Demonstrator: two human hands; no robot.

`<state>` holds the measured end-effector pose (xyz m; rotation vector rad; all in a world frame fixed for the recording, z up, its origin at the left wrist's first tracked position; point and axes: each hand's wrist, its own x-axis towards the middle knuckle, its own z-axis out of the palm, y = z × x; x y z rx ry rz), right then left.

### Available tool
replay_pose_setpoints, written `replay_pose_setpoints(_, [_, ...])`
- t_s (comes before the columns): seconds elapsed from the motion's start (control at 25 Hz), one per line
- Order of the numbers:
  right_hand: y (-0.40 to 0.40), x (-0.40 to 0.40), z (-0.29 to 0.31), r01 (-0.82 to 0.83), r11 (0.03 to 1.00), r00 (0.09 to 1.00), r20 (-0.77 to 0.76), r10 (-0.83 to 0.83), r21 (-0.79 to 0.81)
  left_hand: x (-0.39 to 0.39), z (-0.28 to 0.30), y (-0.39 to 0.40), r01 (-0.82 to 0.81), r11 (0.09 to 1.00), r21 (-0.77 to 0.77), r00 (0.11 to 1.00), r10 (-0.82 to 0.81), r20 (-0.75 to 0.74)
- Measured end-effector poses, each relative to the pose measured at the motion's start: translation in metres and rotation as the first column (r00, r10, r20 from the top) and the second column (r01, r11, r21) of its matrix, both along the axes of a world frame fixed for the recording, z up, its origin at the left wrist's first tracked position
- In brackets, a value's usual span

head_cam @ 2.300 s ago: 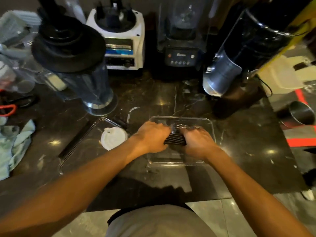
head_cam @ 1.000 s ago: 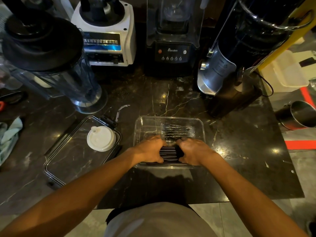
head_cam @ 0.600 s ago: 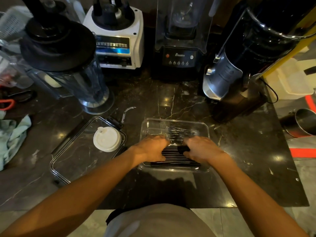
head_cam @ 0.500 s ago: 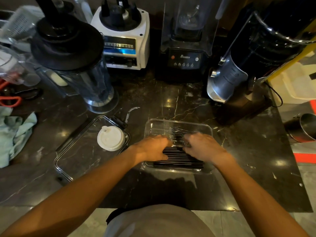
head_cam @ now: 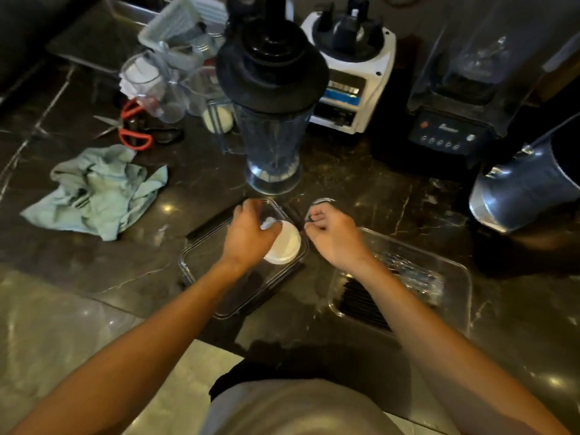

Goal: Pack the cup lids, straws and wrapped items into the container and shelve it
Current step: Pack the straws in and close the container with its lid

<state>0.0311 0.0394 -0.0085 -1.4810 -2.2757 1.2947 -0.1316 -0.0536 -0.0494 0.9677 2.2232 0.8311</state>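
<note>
A clear plastic container (head_cam: pixel 464 279) sits on the dark marble counter at the right. It holds black straws (head_cam: pixel 361 304) at its near end and clear-wrapped items (head_cam: pixel 416 274) behind them. To its left lies a flat clear container lid (head_cam: pixel 210 277) with white cup lids (head_cam: pixel 287 246) resting on its far corner. My left hand (head_cam: pixel 248 237) is closed over the cup lids from the left. Just right of them, my right hand (head_cam: pixel 332 237) hovers with its fingers curled and nothing visible in it.
A blender jar with a black top (head_cam: pixel 273 120) stands right behind the hands. A white blender base (head_cam: pixel 351 73), a black blender (head_cam: pixel 455 105) and a steel vessel (head_cam: pixel 527 189) line the back. A green cloth (head_cam: pixel 97 189) and red scissors (head_cam: pixel 131 130) lie left.
Both hands left the straws in the container and moved left to the flat lid. My left hand now grips the cup lids. The view has swung left.
</note>
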Motion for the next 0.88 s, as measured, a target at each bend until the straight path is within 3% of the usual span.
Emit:
replay_pose_setpoints(0.24, [-0.017, -0.038, -0.039, -0.016, 0.994, 0.976, 0.214, 0.04, -0.111, -0.013, -0.029, -0.024, -0.026, 0.985, -0.172, 0.977, 0.062, 0.205])
replay_pose_setpoints(0.36, [-0.02, -0.042, -0.05, 0.021, 0.996, 0.97, 0.244, 0.001, -0.088, -0.011, -0.037, -0.022, 0.007, 0.987, -0.158, 0.952, 0.042, 0.302])
replay_pose_setpoints(0.64, [-0.017, -0.038, -0.045, 0.094, 0.987, 0.986, 0.149, -0.075, -0.128, -0.017, -0.028, -0.018, -0.027, 0.983, -0.184, 0.844, 0.121, 0.522])
replay_pose_setpoints(0.88, [-0.012, -0.032, -0.034, 0.15, 0.967, 0.989, 0.026, -0.148, -0.206, -0.021, -0.012, -0.016, -0.088, 0.986, -0.143, 0.781, 0.158, 0.605])
